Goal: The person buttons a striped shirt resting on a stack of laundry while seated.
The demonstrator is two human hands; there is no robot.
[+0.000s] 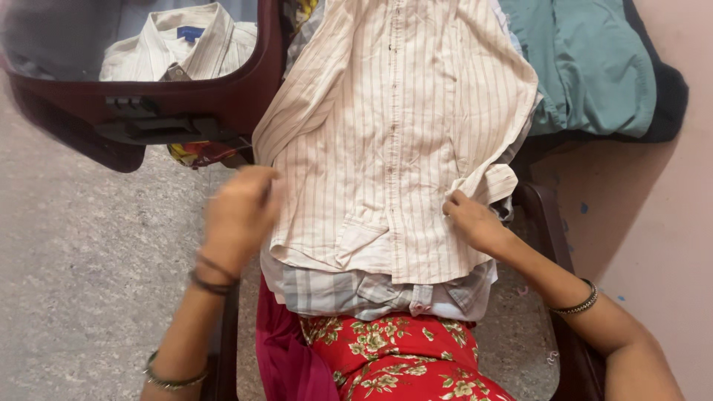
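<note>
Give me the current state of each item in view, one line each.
Striped shirt: spread face down, sleeves folded inward.
Left hand: at the shirt's left edge, blurred, grip unclear.
Right hand: fingers pinching the right cuff.
Suitcase: open.
Folded cream shirt: lying inside the suitcase.
Checked garment: underneath the striped shirt.
Teal garment: lying crumpled, untouched.
</note>
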